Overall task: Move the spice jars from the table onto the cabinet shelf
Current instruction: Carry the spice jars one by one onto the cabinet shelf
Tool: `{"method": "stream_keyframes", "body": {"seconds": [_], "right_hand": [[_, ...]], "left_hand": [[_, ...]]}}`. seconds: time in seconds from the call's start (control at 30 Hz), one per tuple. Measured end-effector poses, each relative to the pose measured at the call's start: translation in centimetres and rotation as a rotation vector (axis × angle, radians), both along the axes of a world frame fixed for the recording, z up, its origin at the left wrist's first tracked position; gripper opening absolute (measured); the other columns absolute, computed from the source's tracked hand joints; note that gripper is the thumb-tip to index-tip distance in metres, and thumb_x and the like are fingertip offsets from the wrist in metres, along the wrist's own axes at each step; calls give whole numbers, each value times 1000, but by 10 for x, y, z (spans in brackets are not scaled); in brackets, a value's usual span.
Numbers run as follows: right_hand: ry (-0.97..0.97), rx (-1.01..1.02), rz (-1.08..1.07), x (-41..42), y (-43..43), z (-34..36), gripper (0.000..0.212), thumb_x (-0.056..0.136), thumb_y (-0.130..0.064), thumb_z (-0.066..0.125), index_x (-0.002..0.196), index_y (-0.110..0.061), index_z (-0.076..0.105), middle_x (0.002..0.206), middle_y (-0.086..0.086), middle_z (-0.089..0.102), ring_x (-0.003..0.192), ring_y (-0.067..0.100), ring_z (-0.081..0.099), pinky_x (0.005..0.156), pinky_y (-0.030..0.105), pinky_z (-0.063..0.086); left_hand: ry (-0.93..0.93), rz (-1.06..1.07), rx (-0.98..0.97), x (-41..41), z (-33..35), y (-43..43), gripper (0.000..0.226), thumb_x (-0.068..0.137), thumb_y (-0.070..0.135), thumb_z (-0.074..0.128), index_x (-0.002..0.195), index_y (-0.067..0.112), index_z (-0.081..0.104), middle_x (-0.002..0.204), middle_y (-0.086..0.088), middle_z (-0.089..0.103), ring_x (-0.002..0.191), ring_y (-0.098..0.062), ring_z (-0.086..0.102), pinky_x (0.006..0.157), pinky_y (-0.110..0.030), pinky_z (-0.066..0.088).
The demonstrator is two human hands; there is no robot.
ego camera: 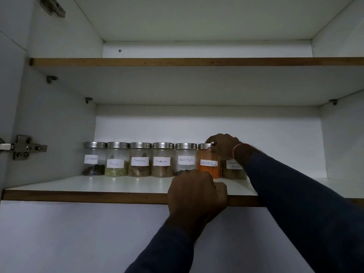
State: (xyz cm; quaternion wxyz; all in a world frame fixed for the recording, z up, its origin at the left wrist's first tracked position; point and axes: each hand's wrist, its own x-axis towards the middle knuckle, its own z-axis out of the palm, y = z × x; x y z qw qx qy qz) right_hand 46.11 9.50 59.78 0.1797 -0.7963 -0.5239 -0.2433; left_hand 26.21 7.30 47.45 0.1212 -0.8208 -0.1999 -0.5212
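- A silver metal door hinge (23,147) is fixed to the left wall of the white cabinet.
- On the white cabinet shelf with a brown front edge (98,186), 7 spice jars stand upright in 1 row near the back, side by side.
- All are clear glass with silver metal lids. From the left: the Cloves jar (93,159), the Fennel jar (116,160), 2 Cinnamon jars (139,160) (162,160) and the Black Pepper jar (185,158).
- The left hand (197,194) hooks over the shelf's front edge, its fingers curled onto the board.
- The orange Red Chilli Powder jar (208,166) stands 6th in the row.
- The right hand (224,144) sits on top of it, fingers wrapped around the lid.
- The 7th jar of brownish powder (234,171) stands behind the right wrist, its label partly hidden.
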Motion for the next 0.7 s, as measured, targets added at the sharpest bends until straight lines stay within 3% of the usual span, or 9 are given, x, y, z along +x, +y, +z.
{"method": "stream_keyframes", "body": {"seconds": [0.2,0.3,0.43,0.57,0.7], "right_hand": [[14,6,12,5,1,-3,38,96,-32,50,133,-31,51,141,0,53,128,26,47,109,54,32],[51,16,6,8,-5,-6,49,94,-46,50,140,-31,42,145,2,48,133,28,43,113,55,24],[218,353,-48,25,-29,-3,60,89,-59,50,138,-25,44,140,13,51,128,34,46,106,52,37],[329,139,-144,27,-50,-11,50,94,-46,53,125,-7,55,125,16,61,107,29,58,96,41,49],[410,79,-103,25,-48,-17,48,95,-43,53,128,-8,49,122,15,59,100,27,58,95,45,52]], "left_hand": [[-4,-3,6,0,0,-1,42,81,50,31,59,20,50,52,7,48,46,-8,44,51,-19,38],[-5,2,15,-1,0,-2,42,79,49,30,57,20,48,50,8,44,44,-8,40,47,-18,30],[-9,22,12,-1,0,-3,42,80,49,30,58,20,50,52,6,49,46,-8,43,47,-18,29],[-7,45,13,0,0,-2,41,79,50,28,58,20,48,53,7,47,47,-9,41,46,-19,26],[4,46,7,0,1,-4,43,79,50,28,61,20,54,57,5,56,52,-10,51,52,-20,41]]}}
